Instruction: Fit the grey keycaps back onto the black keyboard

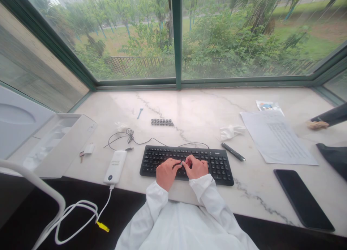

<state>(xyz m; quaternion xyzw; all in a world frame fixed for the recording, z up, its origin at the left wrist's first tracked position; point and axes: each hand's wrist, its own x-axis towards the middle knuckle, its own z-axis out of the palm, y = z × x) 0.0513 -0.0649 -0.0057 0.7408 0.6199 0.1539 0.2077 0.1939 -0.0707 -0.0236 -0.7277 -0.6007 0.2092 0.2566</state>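
Note:
A black keyboard (221,168) lies on the marble-look sill in front of me. Above its middle keys, my left hand (166,172) and my right hand (196,167) meet, fingertips nearly touching. Both are closed in a pinch around a small dark grey piece (181,163) that looks like a keycap; the fingers cover most of it. Beyond the keyboard, several loose keycaps (162,122) stand in two neat rows. A small blue tool (140,113) lies behind them to the left. My hands hide part of the lower key rows.
At left are an opened white box (70,145), a white power bank (116,167) with its cable, and the keyboard's coiled cord (130,135). To the right lie a black pen (233,151), crumpled white gloves (231,132), a printed sheet (276,138) and a phone (303,199). Windows rise behind.

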